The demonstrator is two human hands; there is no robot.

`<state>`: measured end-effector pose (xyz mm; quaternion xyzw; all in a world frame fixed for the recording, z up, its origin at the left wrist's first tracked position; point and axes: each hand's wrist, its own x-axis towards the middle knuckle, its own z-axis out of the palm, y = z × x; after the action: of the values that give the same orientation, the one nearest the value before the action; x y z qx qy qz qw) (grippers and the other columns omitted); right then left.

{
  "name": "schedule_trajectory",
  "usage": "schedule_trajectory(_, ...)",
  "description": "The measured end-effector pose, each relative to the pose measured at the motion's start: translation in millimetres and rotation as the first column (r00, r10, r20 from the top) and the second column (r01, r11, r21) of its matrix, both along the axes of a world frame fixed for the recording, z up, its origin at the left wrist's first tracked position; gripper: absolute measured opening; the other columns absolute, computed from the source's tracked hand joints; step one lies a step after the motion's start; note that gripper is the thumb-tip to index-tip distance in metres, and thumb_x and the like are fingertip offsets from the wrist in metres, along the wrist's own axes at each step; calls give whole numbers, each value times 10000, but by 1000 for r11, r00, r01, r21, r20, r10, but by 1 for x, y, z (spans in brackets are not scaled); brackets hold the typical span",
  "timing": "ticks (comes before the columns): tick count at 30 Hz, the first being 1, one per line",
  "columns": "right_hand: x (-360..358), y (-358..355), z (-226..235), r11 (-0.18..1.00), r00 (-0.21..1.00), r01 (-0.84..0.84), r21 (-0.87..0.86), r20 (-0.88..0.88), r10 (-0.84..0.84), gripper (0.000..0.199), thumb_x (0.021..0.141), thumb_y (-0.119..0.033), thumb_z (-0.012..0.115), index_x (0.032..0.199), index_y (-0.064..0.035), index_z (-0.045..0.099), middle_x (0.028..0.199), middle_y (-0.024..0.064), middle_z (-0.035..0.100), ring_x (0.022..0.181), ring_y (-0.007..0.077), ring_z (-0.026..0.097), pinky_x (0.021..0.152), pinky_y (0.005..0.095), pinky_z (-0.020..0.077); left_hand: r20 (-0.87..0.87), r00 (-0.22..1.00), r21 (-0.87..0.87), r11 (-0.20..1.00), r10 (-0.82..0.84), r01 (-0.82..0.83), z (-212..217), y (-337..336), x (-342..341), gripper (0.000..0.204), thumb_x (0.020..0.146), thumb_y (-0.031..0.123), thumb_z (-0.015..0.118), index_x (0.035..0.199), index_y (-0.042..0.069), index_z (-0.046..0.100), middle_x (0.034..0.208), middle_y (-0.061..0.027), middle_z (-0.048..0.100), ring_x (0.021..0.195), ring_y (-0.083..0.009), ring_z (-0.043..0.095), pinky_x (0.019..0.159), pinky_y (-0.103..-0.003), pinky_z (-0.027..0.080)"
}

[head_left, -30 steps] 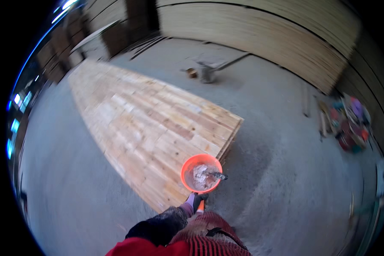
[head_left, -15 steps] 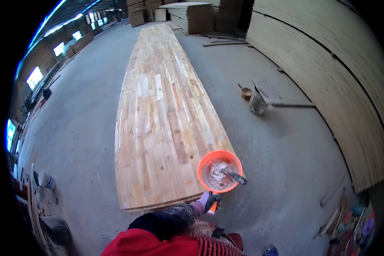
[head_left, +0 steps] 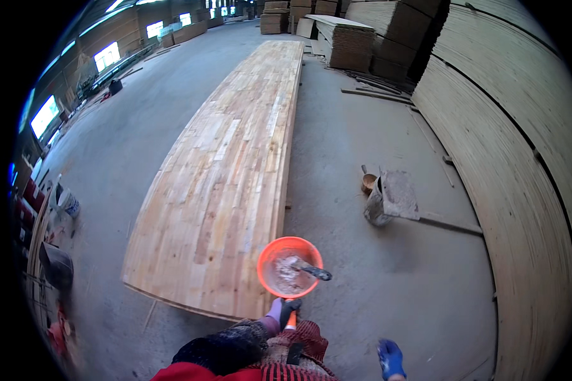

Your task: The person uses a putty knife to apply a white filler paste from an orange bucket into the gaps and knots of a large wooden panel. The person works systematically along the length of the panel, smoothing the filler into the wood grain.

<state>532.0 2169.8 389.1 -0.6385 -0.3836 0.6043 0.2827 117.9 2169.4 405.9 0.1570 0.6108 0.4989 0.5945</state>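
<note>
My left hand, in a purple and dark glove, is closed round the handle of an orange plastic dipper. Pale pinkish paste coats the inside of the dipper. A putty knife rests in it, its dark handle jutting over the right rim. The dipper is held at the near right corner of a long panel of joined wood strips. Low on the right hangs my right hand in a blue glove, its fingers loosely apart and holding nothing.
A paste-smeared bucket, a flat board and a small brown pot stand right of the panel. Tall stacks of sheets line the right side; more stacks stand behind. Buckets are at the left.
My view has turned to the right, so the panel now lies further left and slanted. My blue-gloved right hand has come further into view. The left hand still grips the dipper.
</note>
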Motion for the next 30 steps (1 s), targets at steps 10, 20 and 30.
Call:
schedule_trajectory(10,-116,365,72,764,740,-642,-72,-319,592,404,953,-389,566,1173,-51,593,1041,60,648,922,141,614,770,305,502,222,951,91,967,214,-239,-28,345,142,414,882,335,662,1100,4,543,914,-143,652,810,-264,663,680,-400,542)
schedule_trajectory(20,-14,683,0,749,803,-412,-519,-595,30,357,862,-239,658,1098,-7,524,819,122,609,676,177,585,606,275,494,77,997,231,973,-14,-4,-43,561,217,419,955,376,549,1199,36,553,1073,-77,627,966,-152,585,774,-306,489)
schedule_trajectory(30,68,982,-177,731,916,-110,-673,-354,-188,406,871,-290,665,1157,-50,503,941,135,624,780,274,643,621,356,572,-404,112,-266,0,908,-964,-92,329,271,186,946,308,411,870,180,522,709,-49,574,524,-196,511,437,-312,363)
